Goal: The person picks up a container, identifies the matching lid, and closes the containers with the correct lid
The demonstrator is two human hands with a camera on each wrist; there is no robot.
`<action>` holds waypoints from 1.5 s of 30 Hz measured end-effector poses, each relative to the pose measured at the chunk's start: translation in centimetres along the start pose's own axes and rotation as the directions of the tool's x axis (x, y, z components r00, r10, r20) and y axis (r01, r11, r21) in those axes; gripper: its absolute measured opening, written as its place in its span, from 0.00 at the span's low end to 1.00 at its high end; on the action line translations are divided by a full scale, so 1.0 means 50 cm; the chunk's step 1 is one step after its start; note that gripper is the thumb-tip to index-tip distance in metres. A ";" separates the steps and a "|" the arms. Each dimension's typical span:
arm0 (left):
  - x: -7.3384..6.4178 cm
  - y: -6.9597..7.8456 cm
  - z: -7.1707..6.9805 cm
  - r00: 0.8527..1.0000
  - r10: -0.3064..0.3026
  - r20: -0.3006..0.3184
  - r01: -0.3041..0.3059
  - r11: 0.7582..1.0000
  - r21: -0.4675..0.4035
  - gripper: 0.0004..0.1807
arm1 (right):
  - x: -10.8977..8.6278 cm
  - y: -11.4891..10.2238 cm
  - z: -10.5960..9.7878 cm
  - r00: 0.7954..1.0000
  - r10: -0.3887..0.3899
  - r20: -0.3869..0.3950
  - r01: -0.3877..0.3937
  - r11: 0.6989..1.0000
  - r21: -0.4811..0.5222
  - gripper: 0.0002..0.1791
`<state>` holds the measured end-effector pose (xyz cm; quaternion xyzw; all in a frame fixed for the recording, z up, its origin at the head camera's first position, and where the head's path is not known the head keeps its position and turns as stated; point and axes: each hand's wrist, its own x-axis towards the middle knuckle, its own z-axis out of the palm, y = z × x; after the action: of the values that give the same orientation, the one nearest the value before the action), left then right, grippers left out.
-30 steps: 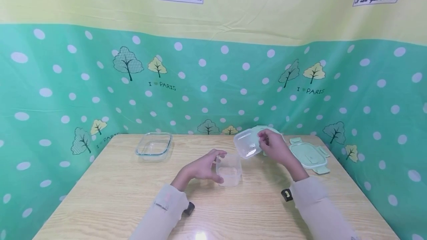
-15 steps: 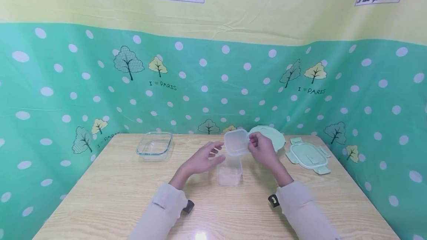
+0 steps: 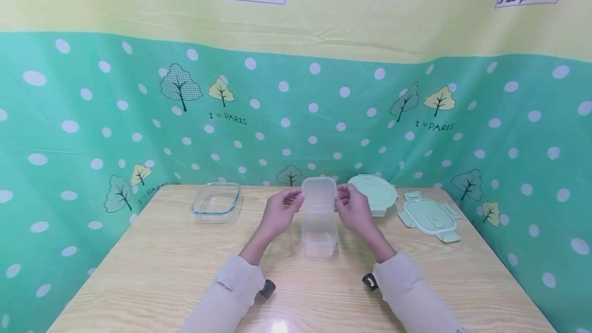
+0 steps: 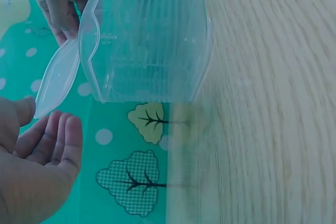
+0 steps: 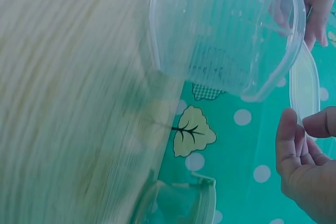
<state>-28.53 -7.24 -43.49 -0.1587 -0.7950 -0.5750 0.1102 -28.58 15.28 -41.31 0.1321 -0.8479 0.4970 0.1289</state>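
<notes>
A translucent square plastic lid (image 3: 319,194) is held up, tilted, just above and behind the clear plastic food container (image 3: 319,243). My left hand (image 3: 280,213) pinches the lid's left edge between thumb and fingers. At the opposite edge, my right hand (image 3: 355,210) grips it the same way. The container stands upright on the table with its top uncovered. In the left wrist view the lid (image 4: 59,77) is seen edge-on, beside the container's rim (image 4: 89,51). The right wrist view shows the right thumb and fingertips on the lid (image 5: 303,87).
A rectangular glass dish (image 3: 216,202) stands at the back left of the wooden table (image 3: 185,281). Back right is a round container with a pale green lid (image 3: 373,192). Beside it lies a green clip lid (image 3: 430,216), flaps spread. A patterned curtain (image 3: 259,158) hangs behind.
The right hand has brought the lid leftward from the round green lid to above the container. My left hand has left the container's side, risen, and taken the lid's left edge.
</notes>
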 end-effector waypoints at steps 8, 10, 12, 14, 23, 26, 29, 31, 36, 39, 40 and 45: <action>0.000 -0.001 -0.003 0.998 -0.067 -0.005 0.066 0.993 -0.100 0.13 | -0.004 -0.003 0.009 0.999 0.004 0.034 -0.004 1.000 0.013 0.17; 0.000 0.000 -0.003 0.998 -0.068 -0.002 0.068 0.993 -0.096 0.12 | -0.006 -0.004 0.007 0.999 0.000 0.040 0.000 1.000 0.018 0.17; 0.000 0.001 -0.004 0.998 -0.064 -0.002 0.064 0.993 -0.097 0.12 | -0.007 -0.004 0.005 0.999 -0.007 0.047 0.005 0.999 0.034 0.16; 0.000 0.003 -0.006 0.999 -0.047 -0.004 0.046 0.995 -0.093 0.12 | -0.007 -0.003 0.003 0.998 -0.023 0.055 0.020 0.998 0.059 0.15; -0.002 0.008 -0.011 1.000 -0.007 0.018 0.008 0.998 -0.059 0.11 | -0.007 0.009 -0.006 0.993 -0.096 0.072 0.090 0.993 0.083 0.13; -0.003 0.012 -0.015 1.000 -0.007 0.017 0.008 0.999 -0.039 0.10 | -0.008 0.008 -0.007 0.991 -0.116 0.073 0.109 0.990 0.092 0.12; -0.005 0.015 -0.020 1.000 0.004 0.019 -0.003 1.000 -0.019 0.10 | -0.009 0.008 -0.008 0.987 -0.144 0.075 0.137 0.986 0.093 0.11; -0.004 0.015 -0.023 0.999 0.019 0.025 -0.019 1.000 0.003 0.10 | -0.008 0.008 -0.010 0.984 -0.162 0.074 0.156 0.985 0.078 0.10; -0.004 0.014 -0.031 0.996 0.055 0.074 -0.059 0.997 0.054 0.08 | -0.009 0.014 -0.018 0.971 -0.226 0.079 0.226 0.974 0.003 0.09; -0.006 0.013 -0.037 0.990 0.081 0.115 -0.090 0.993 0.076 0.07 | -0.012 0.019 -0.023 0.953 -0.283 0.109 0.288 0.957 -0.032 0.08; -0.007 0.011 -0.039 0.987 0.092 0.129 -0.103 0.991 0.081 0.07 | -0.014 0.021 -0.025 0.945 -0.303 0.121 0.310 0.950 -0.039 0.08; -0.011 -0.002 -0.045 0.960 0.199 0.197 -0.220 0.971 0.096 0.06 | -0.017 0.038 -0.031 0.869 -0.458 0.188 0.482 0.870 -0.104 0.10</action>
<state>-28.11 -9.46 -43.08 -0.2884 -0.8127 -0.4953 0.1049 -28.31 17.63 -42.39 0.3635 -0.8319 0.3745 0.1886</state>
